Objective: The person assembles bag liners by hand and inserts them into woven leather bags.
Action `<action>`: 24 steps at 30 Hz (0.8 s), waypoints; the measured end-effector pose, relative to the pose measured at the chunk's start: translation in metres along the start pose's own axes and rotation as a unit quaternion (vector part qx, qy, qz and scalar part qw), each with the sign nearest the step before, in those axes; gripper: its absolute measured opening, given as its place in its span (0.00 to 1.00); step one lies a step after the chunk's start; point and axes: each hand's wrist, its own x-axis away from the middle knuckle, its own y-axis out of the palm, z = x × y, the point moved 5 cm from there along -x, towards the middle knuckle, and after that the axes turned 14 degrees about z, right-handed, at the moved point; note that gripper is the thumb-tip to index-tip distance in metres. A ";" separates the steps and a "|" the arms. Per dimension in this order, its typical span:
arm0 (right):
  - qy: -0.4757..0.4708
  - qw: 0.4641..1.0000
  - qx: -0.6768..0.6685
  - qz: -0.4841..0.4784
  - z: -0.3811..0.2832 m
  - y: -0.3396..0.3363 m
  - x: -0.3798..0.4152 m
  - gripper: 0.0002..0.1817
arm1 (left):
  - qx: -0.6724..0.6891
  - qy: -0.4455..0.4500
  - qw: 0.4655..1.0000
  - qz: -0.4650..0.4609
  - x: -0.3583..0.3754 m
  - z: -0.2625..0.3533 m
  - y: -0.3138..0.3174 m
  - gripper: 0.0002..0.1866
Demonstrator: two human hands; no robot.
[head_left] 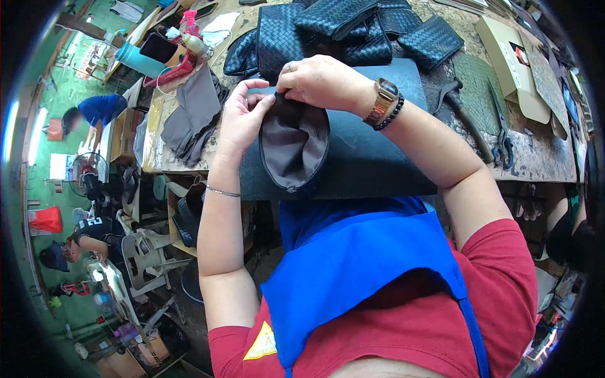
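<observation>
Two hands meet at the far end of one open pouch (pixel 294 148), over the dark board (pixel 384 142) that lies along the near side of the table (pixel 154 148). Your left hand (pixel 242 116) has its thumb and forefinger closed on the rim; your right hand (pixel 321 82) has its fingertips bunched together on the same spot, just beside them. What exactly lies between the fingertips is too small to tell.

The pouch's mouth faces up and its lining shows in loose folds. Those folds could get caught at the rim if you pull there with the lining slack. With both grips at one end, the near end has no hand on it, so a sharp tug could swing or twist the pouch. It could also slip towards your apron (pixel 359 252), since its near tip is close to the board's near edge, which juts past the table.

On the far side, the heap of woven pouches (pixel 334 28) crowds your knuckles, so a push that way may knock into them. To the left, the grey cloth (pixel 192 116) sits near your left wrist. The widest room is to the right, across the board, up to the hammer (pixel 469 120) and the shears (pixel 503 142).
</observation>
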 end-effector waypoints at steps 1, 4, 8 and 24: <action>-0.001 1.000 0.007 -0.005 0.001 0.000 -0.001 0.06 | -0.002 -0.002 1.000 0.000 0.000 0.000 0.001 0.14; -0.027 0.999 0.018 -0.003 0.000 0.000 -0.002 0.06 | 0.009 -0.012 1.000 0.009 -0.001 -0.001 0.000 0.12; -0.033 0.999 0.006 -0.004 0.000 -0.001 -0.002 0.06 | -0.036 0.037 0.998 0.025 0.000 0.001 0.000 0.10; 0.060 0.990 -0.123 0.032 0.013 -0.006 0.005 0.07 | -0.244 0.208 0.946 0.052 0.023 0.032 0.011 0.08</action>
